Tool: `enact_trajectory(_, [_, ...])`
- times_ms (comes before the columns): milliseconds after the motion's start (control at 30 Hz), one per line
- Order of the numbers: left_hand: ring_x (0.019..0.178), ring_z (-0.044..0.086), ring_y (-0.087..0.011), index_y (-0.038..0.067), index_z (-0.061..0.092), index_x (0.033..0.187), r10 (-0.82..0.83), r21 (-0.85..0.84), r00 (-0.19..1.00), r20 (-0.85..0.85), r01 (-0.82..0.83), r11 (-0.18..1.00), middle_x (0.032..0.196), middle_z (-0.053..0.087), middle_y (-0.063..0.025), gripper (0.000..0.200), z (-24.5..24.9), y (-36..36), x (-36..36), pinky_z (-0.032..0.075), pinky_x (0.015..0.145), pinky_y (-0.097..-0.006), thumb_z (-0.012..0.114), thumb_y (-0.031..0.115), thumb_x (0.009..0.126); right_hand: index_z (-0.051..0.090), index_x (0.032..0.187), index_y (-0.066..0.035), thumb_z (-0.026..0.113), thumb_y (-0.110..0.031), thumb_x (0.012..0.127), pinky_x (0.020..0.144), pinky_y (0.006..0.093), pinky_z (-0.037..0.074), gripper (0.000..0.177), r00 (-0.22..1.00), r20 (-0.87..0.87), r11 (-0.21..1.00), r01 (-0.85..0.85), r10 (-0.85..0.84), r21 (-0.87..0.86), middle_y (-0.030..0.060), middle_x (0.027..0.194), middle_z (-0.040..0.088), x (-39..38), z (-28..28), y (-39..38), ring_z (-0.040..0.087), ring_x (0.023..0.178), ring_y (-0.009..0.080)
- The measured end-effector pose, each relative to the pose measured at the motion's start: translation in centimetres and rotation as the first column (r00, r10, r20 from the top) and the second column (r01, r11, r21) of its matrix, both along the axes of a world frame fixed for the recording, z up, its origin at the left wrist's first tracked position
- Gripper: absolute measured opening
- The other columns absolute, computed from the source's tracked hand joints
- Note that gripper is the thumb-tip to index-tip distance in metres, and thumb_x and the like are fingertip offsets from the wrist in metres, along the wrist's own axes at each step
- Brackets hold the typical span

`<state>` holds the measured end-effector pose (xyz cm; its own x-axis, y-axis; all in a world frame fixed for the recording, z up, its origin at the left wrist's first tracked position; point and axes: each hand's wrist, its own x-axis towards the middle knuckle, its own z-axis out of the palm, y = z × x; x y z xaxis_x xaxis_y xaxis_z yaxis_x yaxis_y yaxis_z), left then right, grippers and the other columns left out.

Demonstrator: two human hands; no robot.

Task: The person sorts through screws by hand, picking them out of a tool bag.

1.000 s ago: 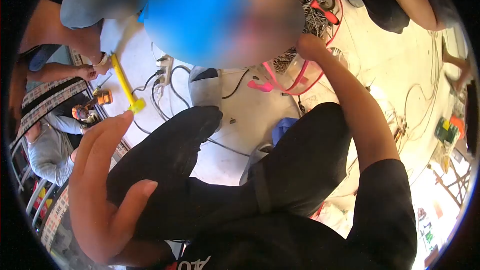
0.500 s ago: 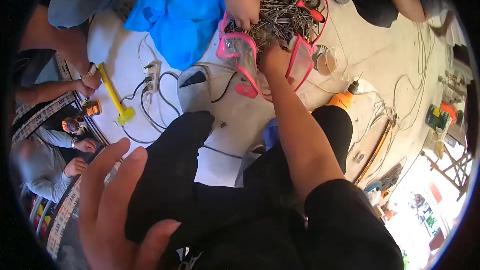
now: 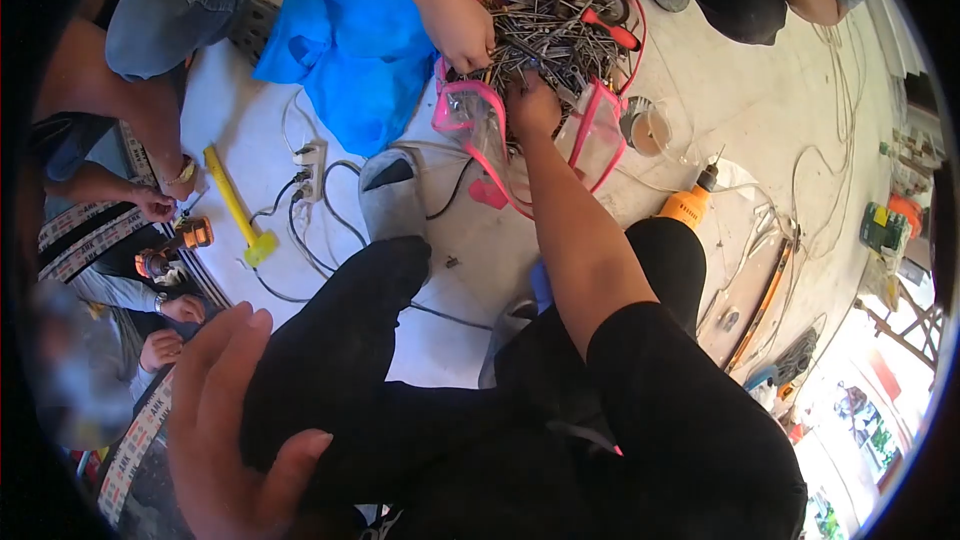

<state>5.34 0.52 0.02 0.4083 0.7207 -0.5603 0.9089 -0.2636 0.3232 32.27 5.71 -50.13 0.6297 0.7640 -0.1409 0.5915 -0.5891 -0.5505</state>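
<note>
My right hand reaches into a clear plastic bag with pink trim, its fingers among a heap of loose screws and bolts. The fingertips are lost in the heap, so their grip does not show. Another person's hand is in the same heap, just left of mine. A red-handled tool lies on top of the metal pieces. Low on the left, my left hand hangs in the air beside my knee, fingers and thumb apart, holding nothing.
Blue cloth lies left of the bag. A yellow hammer, a power strip with cables, and an orange drill are on the floor. A roll of tape sits right of the bag. Other people work at left.
My right hand has shifted slightly left in the heap, and more of it shows. The other person's hand has moved left. My left hand stays spread.
</note>
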Motion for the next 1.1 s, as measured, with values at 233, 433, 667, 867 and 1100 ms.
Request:
enact_trajectory(233, [0.135, 0.044, -0.0418, -0.004, 0.049, 0.138, 0.011, 0.008, 0.999, -0.041, -0.010, 1.000, 0.138, 0.050, -0.0288, 0.069, -0.3, -0.3, -0.1, 0.031, 0.113, -0.0513, 0.068, 0.038, 0.086, 0.071, 0.101, -0.014, 0.069, -0.026, 0.079, 0.077, 0.0460, 0.053, 0.026, 0.991, -0.076, 0.994, -0.108, 0.107, -0.006, 0.0176, 0.091, 0.070, 0.7, -1.2, -1.2, 0.067, 0.086, 0.0381])
enact_trajectory(433, [0.125, 0.052, -0.0400, -0.003, 0.051, 0.136, -0.048, -0.022, 0.994, 0.100, 0.051, 0.998, 0.136, 0.055, -0.0228, 0.052, -0.1, 0.8, 0.6, 0.040, 0.106, -0.0449, 0.068, 0.016, 0.091, 0.072, 0.106, -0.016, 0.068, -0.028, 0.081, 0.080, 0.0456, 0.053, 0.029, 0.992, -0.101, 0.996, -0.084, 0.080, -0.040, 0.0179, 0.093, 0.071, 1.1, 0.1, -0.1, 0.068, 0.090, 0.0375])
enact_trajectory(667, [0.128, 0.051, -0.0430, -0.005, 0.050, 0.136, -0.005, 0.016, 0.997, 0.074, 0.004, 1.000, 0.135, 0.051, -0.0297, 0.070, -0.5, 0.1, -0.1, 0.037, 0.108, -0.0526, 0.068, 0.041, 0.086, 0.072, 0.109, -0.018, 0.067, -0.031, 0.082, 0.083, 0.0454, 0.053, 0.031, 0.998, -0.052, 1.000, 0.024, -0.025, -0.016, 0.0167, 0.097, 0.071, 1.6, -0.8, -0.2, 0.068, 0.092, 0.0362])
enact_trajectory(867, [0.124, 0.052, -0.0402, -0.003, 0.051, 0.136, -0.071, -0.019, 0.988, 0.134, 0.074, 0.997, 0.136, 0.054, -0.0234, 0.054, 0.0, 0.9, 0.4, 0.040, 0.106, -0.0448, 0.070, 0.017, 0.090, 0.071, 0.105, -0.015, 0.067, -0.031, 0.081, 0.083, 0.0457, 0.052, 0.029, 0.988, -0.095, 0.985, -0.133, 0.122, -0.110, 0.0165, 0.098, 0.071, 1.4, 0.7, -0.2, 0.068, 0.094, 0.0357])
enact_trajectory(1100, [0.124, 0.053, -0.0401, -0.003, 0.050, 0.136, -0.066, -0.019, 0.988, 0.137, 0.069, 0.997, 0.136, 0.054, -0.0237, 0.053, -0.1, 0.7, 0.1, 0.040, 0.105, -0.0449, 0.069, 0.017, 0.091, 0.070, 0.113, -0.018, 0.064, -0.030, 0.082, 0.086, 0.0484, 0.053, 0.033, 0.989, -0.091, 0.992, -0.117, 0.113, -0.038, 0.0187, 0.102, 0.070, 1.2, 0.7, -0.3, 0.067, 0.097, 0.0378])
